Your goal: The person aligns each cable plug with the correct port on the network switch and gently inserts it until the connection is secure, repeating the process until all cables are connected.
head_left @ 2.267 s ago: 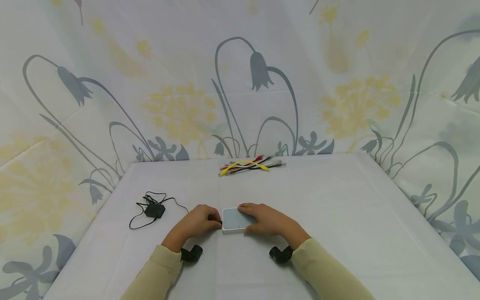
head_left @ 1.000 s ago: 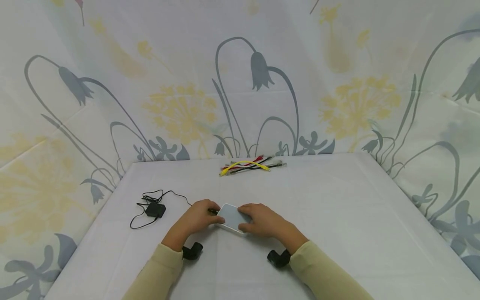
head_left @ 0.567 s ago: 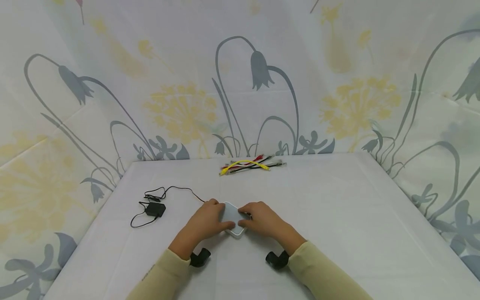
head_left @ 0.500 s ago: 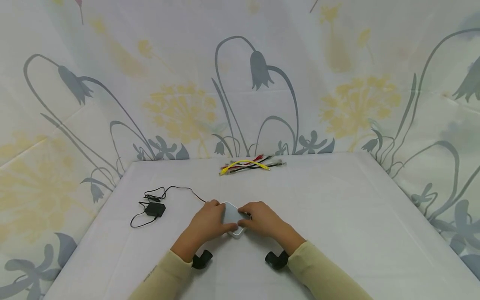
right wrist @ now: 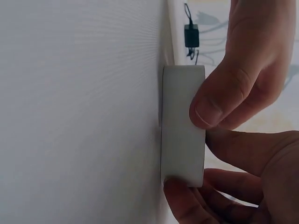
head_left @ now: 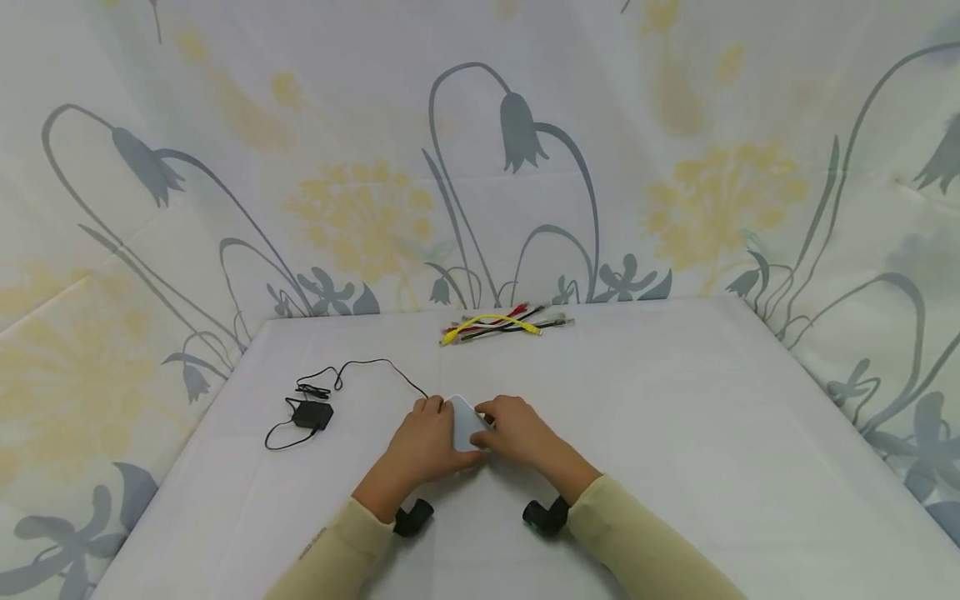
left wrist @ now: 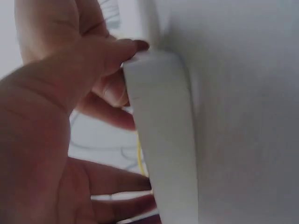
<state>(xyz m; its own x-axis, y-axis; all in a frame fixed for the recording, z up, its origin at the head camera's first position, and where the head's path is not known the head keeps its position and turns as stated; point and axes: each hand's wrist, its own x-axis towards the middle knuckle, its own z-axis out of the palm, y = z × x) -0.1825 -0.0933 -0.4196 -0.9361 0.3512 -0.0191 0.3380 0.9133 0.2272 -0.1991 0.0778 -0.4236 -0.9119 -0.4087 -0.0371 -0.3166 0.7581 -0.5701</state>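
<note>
Between both hands on the white table is a small white flat box (head_left: 467, 423) with a pale blue-grey top, looking like a router. My left hand (head_left: 426, 442) grips it from the left, the thumb along the near edge and the fingers toward the far side. At the right, my right hand (head_left: 519, 429) pinches it between thumb and fingers. The right wrist view shows its plain white side (right wrist: 182, 126), with the left thumb (right wrist: 208, 112) at its upper edge. A thin black cord (head_left: 382, 362) runs behind my left fingers; whether it is plugged into the box is hidden.
The cord leads from a black power adapter (head_left: 312, 414) on the left, its slack lying in loops. At the table's back edge lies a bundle of short cables (head_left: 495, 325), yellow, red, black and white. A flowered curtain (head_left: 480, 167) hangs behind the table (head_left: 675, 417).
The box has turned clockwise and its left end now points away from me. My left hand has shifted right from the cord's end onto the box. The cord has been drawn farther back and right.
</note>
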